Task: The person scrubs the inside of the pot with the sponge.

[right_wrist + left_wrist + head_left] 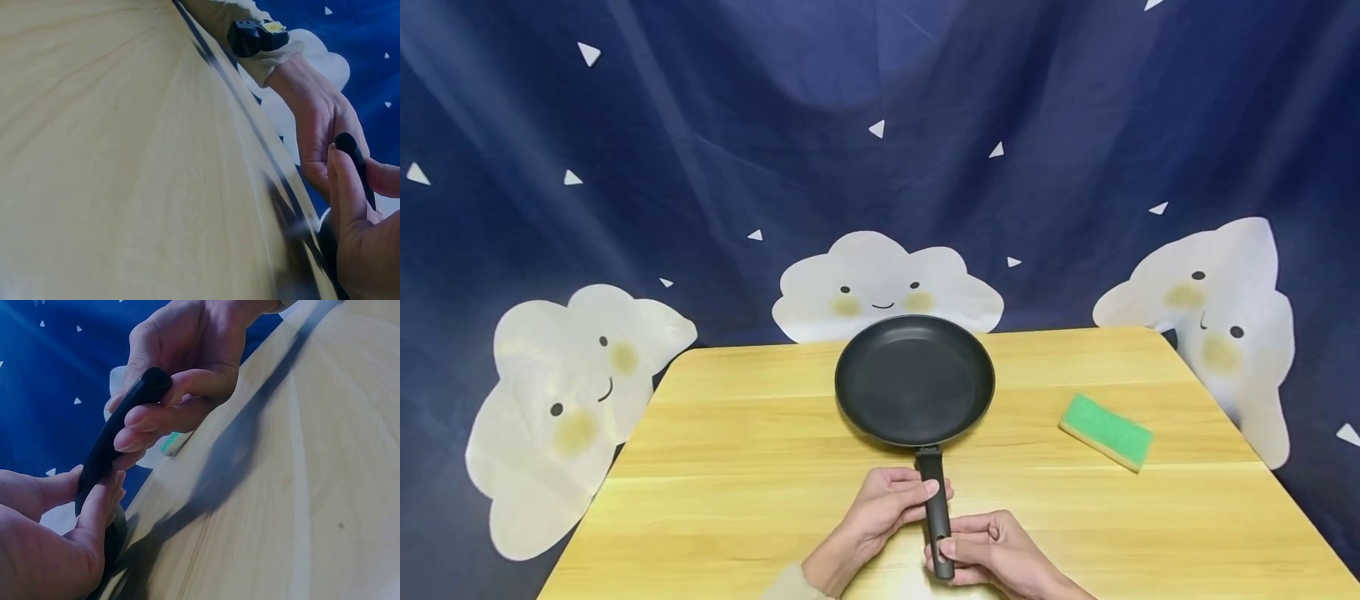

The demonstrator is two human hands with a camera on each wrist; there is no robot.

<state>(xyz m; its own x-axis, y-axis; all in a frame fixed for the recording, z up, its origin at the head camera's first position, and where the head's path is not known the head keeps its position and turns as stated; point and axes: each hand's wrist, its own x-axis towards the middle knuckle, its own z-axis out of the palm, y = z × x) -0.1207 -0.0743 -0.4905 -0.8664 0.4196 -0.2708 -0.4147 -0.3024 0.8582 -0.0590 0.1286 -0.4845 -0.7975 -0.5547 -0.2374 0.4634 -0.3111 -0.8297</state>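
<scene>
A black frying pan (914, 380) lies face up over the middle of the wooden table, its handle (934, 500) pointing toward me. My left hand (891, 502) pinches the handle near the pan, thumb on top and fingers beneath. Closer to me, my right hand (992, 550) grips the handle's end, with the thumb by the hanging hole. In the left wrist view the handle (100, 453) stands above the table, held between the fingers of both hands. The right wrist view shows the handle end (350, 147) between thumb and fingers.
A green scouring sponge (1108, 432) with a yellowish underside lies on the wooden table (737, 467), right of the pan. Behind the table's far edge hangs a dark blue curtain (775, 108) with white clouds and triangles. A small dark device (256, 37) sits on the left sleeve.
</scene>
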